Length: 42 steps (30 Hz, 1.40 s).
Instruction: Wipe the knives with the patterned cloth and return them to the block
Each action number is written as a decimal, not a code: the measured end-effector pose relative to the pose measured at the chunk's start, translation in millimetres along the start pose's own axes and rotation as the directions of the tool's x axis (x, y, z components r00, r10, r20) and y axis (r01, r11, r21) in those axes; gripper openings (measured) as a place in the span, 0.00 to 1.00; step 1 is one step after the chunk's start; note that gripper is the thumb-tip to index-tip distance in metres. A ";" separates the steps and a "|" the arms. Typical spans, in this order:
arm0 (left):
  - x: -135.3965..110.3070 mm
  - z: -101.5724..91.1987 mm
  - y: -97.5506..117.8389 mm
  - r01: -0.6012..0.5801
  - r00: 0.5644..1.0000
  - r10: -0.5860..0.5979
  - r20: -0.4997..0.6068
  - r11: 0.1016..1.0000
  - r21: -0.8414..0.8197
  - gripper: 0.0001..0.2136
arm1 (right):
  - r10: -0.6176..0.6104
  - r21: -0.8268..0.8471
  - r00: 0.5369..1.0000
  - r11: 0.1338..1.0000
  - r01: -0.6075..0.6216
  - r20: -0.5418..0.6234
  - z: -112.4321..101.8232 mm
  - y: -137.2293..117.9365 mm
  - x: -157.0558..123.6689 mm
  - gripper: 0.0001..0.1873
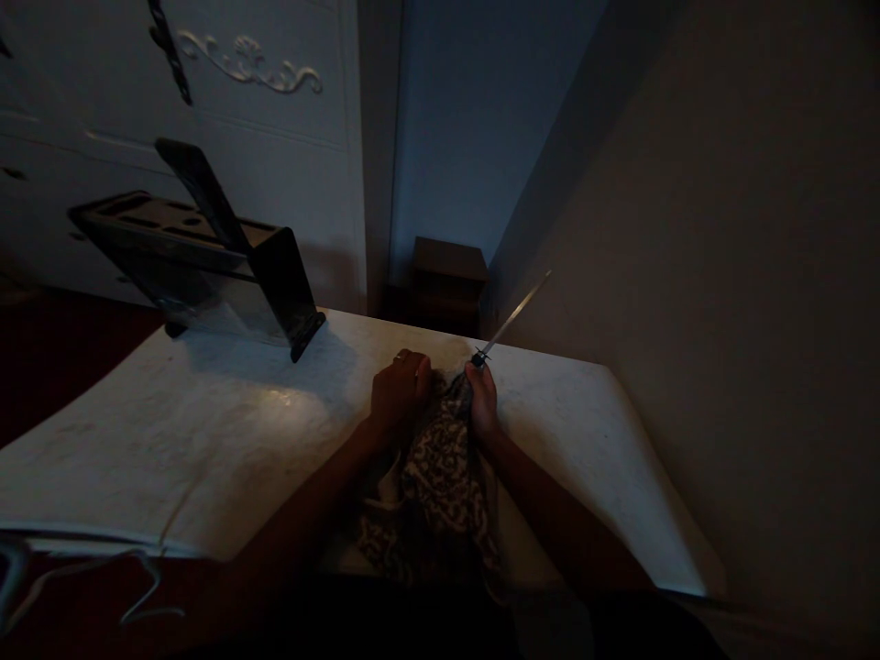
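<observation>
My right hand (484,396) is closed round the dark handle of a honing steel (515,313). Its thin pale rod points up and away to the right, past a small guard. A brown patterned cloth (445,458) hangs between my hands and spreads toward me over the table's near edge. My left hand (401,390), with a ring on one finger, is curled shut at the cloth's upper left side. The fingertips of the left hand are hidden, but it appears to grip the cloth.
A white-topped table (261,458) lies under my hands. On its far left stands a knife block (220,293) with clear sides and one black handle (203,194) sticking up. White hangers (148,587) are at lower left. A wall (721,275) rises at right, a white cabinet (275,165) behind.
</observation>
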<state>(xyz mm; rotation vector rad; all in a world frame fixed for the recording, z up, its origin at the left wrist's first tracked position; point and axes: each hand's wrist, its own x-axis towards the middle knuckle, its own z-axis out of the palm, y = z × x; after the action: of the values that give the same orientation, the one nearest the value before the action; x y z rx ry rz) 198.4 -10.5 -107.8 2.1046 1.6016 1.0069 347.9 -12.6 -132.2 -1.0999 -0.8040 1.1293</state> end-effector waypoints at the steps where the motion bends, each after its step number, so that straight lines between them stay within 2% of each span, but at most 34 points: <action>1: -0.1 1.9 0.3 -0.021 1.000 0.021 0.001 1.000 -0.011 0.17 | -0.010 0.009 1.000 1.000 0.010 0.000 0.6 -1.3 -0.5 0.21; 7: -4.5 16.6 2.5 -0.173 0.980 0.179 0.087 0.982 -0.074 0.15 | -0.005 -0.016 1.000 1.000 0.004 -0.025 4.8 -7.7 -2.5 0.23; 12: -7.8 18.5 5.0 -0.277 0.948 0.289 0.133 0.955 -0.104 0.15 | -0.019 -0.003 1.000 1.000 0.019 -0.018 4.9 -5.1 -0.9 0.24; 20: -9.9 22.2 3.6 -0.234 0.959 0.242 0.146 0.970 -0.067 0.13 | -0.037 -0.012 0.999 0.999 0.037 -0.003 -6.1 10.3 7.9 0.27; 24: -9.8 25.5 2.5 -0.199 0.978 0.204 0.049 0.976 -0.089 0.14 | -0.002 0.014 0.999 1.000 0.001 0.036 -11.1 14.8 12.0 0.27; 26: -8.6 25.6 2.0 -0.189 0.982 0.191 0.013 0.979 -0.073 0.11 | -0.010 0.018 1.000 1.000 0.009 0.026 -11.3 13.9 12.6 0.27; 29: -6.9 25.7 0.2 -0.192 0.979 0.197 0.062 0.979 -0.067 0.06 | -0.011 0.036 1.000 0.999 0.010 0.022 -8.5 10.3 11.7 0.26; 34: -6.1 27.1 -2.5 -0.180 0.980 0.185 0.080 0.982 -0.058 0.09 | -0.021 0.128 0.985 0.992 -0.002 0.171 -0.2 3.1 6.9 0.24; 37: -6.2 24.6 -0.6 -0.169 0.980 0.169 0.104 0.986 -0.006 0.12 | -0.014 0.114 0.984 0.993 -0.007 0.178 1.7 0.5 4.8 0.23; 42: -8.0 21.0 5.2 -0.154 0.977 0.135 0.166 0.982 0.108 0.10 | 0.017 0.087 0.993 0.996 -0.027 0.120 -1.7 2.1 5.8 0.22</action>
<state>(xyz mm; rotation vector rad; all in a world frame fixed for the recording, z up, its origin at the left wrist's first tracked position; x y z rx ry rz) 215.7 -16.2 -122.1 2.3464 1.4841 0.7803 350.4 -7.4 -134.9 -0.9767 -0.8280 1.2468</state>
